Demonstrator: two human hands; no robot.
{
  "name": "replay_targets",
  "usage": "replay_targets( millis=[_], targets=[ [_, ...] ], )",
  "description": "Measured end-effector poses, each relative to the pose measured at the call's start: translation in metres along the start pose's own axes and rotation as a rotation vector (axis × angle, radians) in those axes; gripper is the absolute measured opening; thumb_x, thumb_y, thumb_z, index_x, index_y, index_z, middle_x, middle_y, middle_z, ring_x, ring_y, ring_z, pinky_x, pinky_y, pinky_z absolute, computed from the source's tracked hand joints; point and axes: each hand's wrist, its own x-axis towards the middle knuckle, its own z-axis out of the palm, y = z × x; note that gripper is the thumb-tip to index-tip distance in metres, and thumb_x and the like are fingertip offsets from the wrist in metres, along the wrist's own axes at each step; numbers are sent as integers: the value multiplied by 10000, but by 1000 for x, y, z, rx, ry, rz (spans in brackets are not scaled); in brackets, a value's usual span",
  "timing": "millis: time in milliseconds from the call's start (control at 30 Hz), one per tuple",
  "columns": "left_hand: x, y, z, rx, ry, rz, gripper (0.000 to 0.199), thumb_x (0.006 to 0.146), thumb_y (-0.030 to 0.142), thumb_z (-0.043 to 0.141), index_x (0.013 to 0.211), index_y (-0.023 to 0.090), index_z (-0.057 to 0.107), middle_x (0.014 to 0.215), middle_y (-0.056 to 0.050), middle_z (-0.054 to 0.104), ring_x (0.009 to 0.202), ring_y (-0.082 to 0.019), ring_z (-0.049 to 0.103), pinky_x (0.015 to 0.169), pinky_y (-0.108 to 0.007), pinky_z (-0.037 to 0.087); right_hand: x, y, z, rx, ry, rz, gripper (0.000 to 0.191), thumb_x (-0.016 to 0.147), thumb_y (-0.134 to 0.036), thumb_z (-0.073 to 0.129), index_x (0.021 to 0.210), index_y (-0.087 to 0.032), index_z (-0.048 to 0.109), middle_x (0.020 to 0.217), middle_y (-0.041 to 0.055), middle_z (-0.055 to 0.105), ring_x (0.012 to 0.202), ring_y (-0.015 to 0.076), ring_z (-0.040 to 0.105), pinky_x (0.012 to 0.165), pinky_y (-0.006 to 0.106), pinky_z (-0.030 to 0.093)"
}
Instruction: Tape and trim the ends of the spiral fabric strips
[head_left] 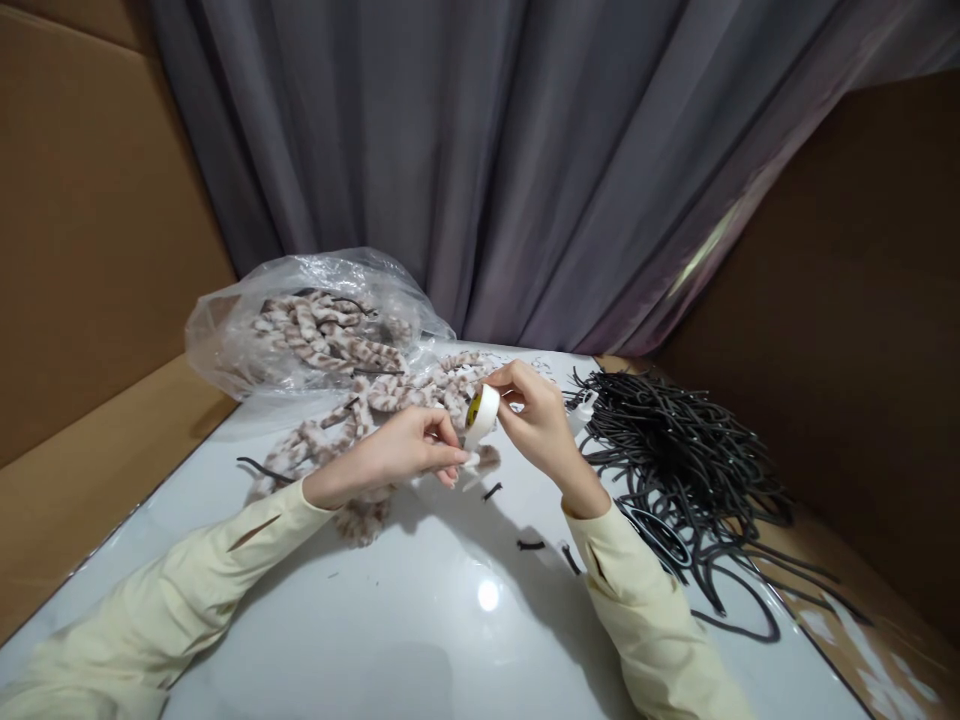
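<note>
A roll of white tape (482,412) with a yellow inner core is pinched in my right hand (534,412), above the middle of the white table (420,620). A short length of tape hangs from the roll down to my left hand (424,445), whose thumb and fingers close on its loose end. Beneath and behind my left hand lie fluffy brown-and-white strips (367,400). Just right of my right hand stands a small white bottle with a nozzle (583,412), partly hidden by that hand.
A clear plastic bag (217,335) with more fluffy strips sits at the back left. Black cords (675,440) are heaped at the right, with scissors handles (660,538) beside them. Short black pieces (530,545) lie mid-table. Cardboard walls (90,220) and a grey curtain (390,130) surround the table.
</note>
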Motion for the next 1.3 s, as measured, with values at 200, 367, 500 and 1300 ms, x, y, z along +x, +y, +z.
replay_targets(
  millis=[200,367,500,1300],
  targets=[
    [1,5,0,-47,40,-85,240,656,298,696,668,168,495,561,6,655,587,-151,644,580,-228,453,0,-10,-4,-66,-4,-103,180,764,-27,434,775,-193,503,781,45,552,734,166,545,625,280,450],
    [-1,10,-2,-46,-16,-94,214,652,305,698,665,152,549,599,-16,673,625,-159,651,594,-234,458,0,-5,-6,-71,11,-82,176,766,-26,449,761,-196,493,773,36,542,722,159,539,617,268,443],
    [-2,8,-3,-25,-33,-74,177,682,292,666,677,148,564,614,-24,682,628,-157,649,580,-228,449,0,-2,-5,-59,15,-75,171,762,-26,460,749,-193,494,760,33,539,710,156,537,606,263,441],
    [3,0,-11,-109,-104,-66,84,644,195,663,670,140,605,662,-16,693,680,-148,664,673,-231,508,-2,-26,-11,-143,35,-263,182,825,-44,441,747,-207,460,762,46,542,706,158,541,616,282,427]
  ],
)
